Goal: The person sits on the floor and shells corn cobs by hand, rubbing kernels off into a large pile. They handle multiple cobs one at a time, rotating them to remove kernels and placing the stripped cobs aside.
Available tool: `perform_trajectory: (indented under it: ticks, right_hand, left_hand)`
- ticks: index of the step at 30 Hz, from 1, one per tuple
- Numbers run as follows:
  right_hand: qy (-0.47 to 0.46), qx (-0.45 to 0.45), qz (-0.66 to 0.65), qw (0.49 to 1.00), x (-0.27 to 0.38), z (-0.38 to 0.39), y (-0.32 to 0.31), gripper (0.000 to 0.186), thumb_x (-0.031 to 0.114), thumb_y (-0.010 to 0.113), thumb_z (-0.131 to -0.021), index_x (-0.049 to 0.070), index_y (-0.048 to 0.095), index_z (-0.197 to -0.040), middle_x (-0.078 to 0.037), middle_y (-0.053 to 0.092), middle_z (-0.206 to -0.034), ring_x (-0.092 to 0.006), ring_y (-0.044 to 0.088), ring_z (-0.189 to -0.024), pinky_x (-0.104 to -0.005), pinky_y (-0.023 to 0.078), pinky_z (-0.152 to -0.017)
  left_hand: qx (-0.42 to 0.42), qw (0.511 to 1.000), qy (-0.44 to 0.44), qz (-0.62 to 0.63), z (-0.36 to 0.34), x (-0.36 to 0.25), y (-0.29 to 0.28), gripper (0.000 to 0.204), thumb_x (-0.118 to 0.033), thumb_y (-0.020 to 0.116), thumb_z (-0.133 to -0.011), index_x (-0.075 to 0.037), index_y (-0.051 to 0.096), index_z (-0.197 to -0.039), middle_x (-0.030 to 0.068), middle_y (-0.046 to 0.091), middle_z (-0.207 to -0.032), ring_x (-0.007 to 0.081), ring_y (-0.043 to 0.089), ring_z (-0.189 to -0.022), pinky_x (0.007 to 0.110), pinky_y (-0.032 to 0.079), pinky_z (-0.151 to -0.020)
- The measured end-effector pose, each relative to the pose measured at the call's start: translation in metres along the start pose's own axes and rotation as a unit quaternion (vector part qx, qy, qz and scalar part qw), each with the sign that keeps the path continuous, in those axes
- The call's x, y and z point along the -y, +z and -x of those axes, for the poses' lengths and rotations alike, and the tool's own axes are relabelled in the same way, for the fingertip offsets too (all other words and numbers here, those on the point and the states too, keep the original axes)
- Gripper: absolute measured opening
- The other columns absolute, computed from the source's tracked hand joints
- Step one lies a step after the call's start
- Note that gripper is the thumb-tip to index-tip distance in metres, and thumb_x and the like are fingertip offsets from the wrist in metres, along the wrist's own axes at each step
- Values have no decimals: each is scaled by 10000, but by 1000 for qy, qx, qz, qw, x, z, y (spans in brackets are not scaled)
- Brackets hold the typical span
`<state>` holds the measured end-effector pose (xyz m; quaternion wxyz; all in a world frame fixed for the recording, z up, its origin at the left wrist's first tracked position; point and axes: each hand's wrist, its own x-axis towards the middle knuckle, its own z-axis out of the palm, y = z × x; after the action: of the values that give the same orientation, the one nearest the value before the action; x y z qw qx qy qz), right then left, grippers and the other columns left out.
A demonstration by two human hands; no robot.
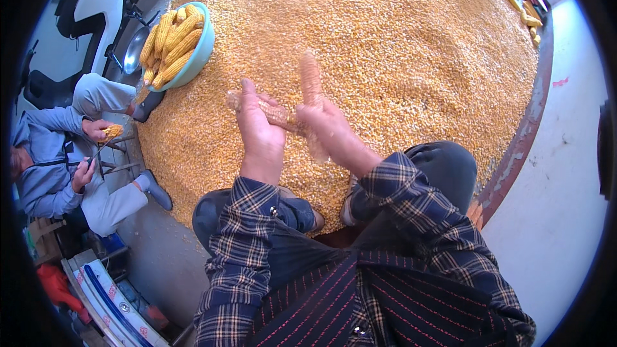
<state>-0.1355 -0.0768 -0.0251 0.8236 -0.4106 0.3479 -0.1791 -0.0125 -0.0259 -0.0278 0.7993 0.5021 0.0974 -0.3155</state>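
Above a wide heap of loose corn kernels (411, 51), my left hand (260, 135) is closed round a mostly bare corncob (277, 113) lying crosswise, thumb pointing up. My right hand (333, 130) grips another stripped, pinkish corncob (311, 77), which stands nearly upright and sticks out above and below the fist. The two cobs meet, or nearly meet, between my hands; motion blur hides whether they touch. Some fingers of both hands are out of sight behind the cobs.
A light-blue basin (204, 45) full of yellow ears of corn (173, 42) sits at the heap's left edge. A seated co-worker (58, 148) at left holds a partly shelled ear (113, 132) and a thin tool. A motorbike (96, 19) stands behind. More ears (528, 16) lie far right, beside a white wall (565, 135).
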Motion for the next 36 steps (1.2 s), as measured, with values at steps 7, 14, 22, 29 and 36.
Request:
perform_trajectory:
  ticks: [7, 14, 22, 29, 36]
  right_hand:
    - [61, -68, -70, 993, -3, -18, -8, 295, 208, 581, -822, -24, 512, -990, -110, 579, -815, -162, 557, -693, -321, 448, -596]
    - [-223, -103, 232, 941, -22, -4, 9, 344, 257, 612, -794, -5, 504, -990, -85, 569, -766, -197, 560, -687, -366, 455, -596]
    - [28, -65, -82, 994, 3, -22, -11, 230, 227, 549, -885, 29, 484, -982, -79, 571, -817, -183, 593, -764, -306, 480, -626]
    - [-53, -39, 8, 998, -4, -20, -5, 286, 218, 587, -837, -17, 527, -989, -79, 581, -801, -151, 546, -694, -317, 455, -604]
    - [-44, -47, 75, 995, 16, -15, -17, 286, 255, 574, -847, -7, 555, -960, -75, 588, -812, -143, 548, -717, -304, 450, -607]
  left_hand:
    - [3, 999, -48, 20, 3, 3, -1, 240, -319, 622, -875, -155, 471, -784, -10, 452, -640, 127, 465, -595, 312, 422, -563]
    - [33, 997, -45, 53, 8, 2, 3, 235, -324, 631, -870, -139, 494, -821, 2, 480, -696, 142, 488, -642, 326, 439, -612]
    - [65, 994, -65, 54, 9, 4, -2, 215, -266, 673, -838, -134, 510, -793, -2, 519, -687, 136, 513, -652, 333, 477, -670]
    - [130, 987, -90, 26, 31, 7, 13, 149, -216, 647, -856, -119, 553, -792, 10, 563, -726, 147, 538, -695, 330, 458, -707]
    - [191, 979, -69, 33, 13, 8, -4, 145, -229, 626, -876, -112, 546, -845, 20, 549, -739, 154, 544, -733, 354, 462, -725]
